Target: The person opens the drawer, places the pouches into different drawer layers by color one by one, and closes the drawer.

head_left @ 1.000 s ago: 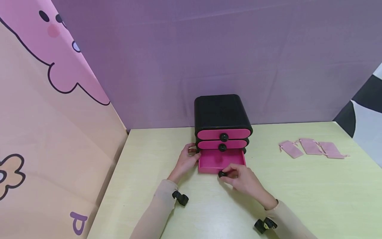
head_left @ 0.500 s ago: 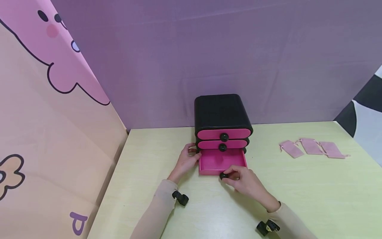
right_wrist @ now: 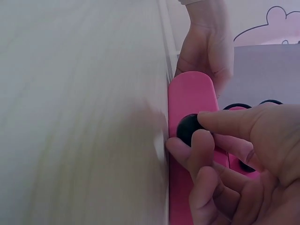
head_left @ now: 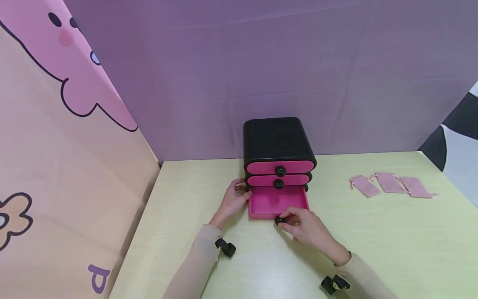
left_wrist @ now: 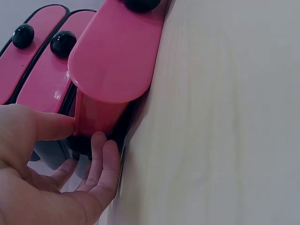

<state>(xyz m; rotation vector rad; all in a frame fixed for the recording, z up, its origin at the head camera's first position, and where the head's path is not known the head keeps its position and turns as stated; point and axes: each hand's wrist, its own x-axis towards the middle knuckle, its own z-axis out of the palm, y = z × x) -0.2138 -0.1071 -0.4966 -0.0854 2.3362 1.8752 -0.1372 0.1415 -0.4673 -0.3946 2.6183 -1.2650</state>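
The bottom drawer (head_left: 278, 202) of the small black cabinet (head_left: 276, 139) stands pulled out toward the person on the pale wooden table (head_left: 373, 241). In the head view, the right hand (head_left: 304, 226) pinches the drawer's black knob (head_left: 279, 220) between thumb and fingertips, and the left hand (head_left: 233, 199) rests against the cabinet's left side, fingers loosely curved round its lower corner. Against the picture a second ago the drawer front has come slightly nearer the person, then held; I judge the pull about finished, with the smooth, empty pink floor exposed behind the fingers. Three flat pink pouches (head_left: 390, 185), soft-looking, lie well to the right of the right hand.

Left wrist view: the rounded, glossy pink drawer front (left_wrist: 117, 51) juts out just above the thumb (left_wrist: 51, 126), which presses its side wall; the other fingers curl under, probably at the black base, though it is dim there.

Right wrist view: the round, shiny knob (right_wrist: 189, 129) sits between thumb and forefinger.
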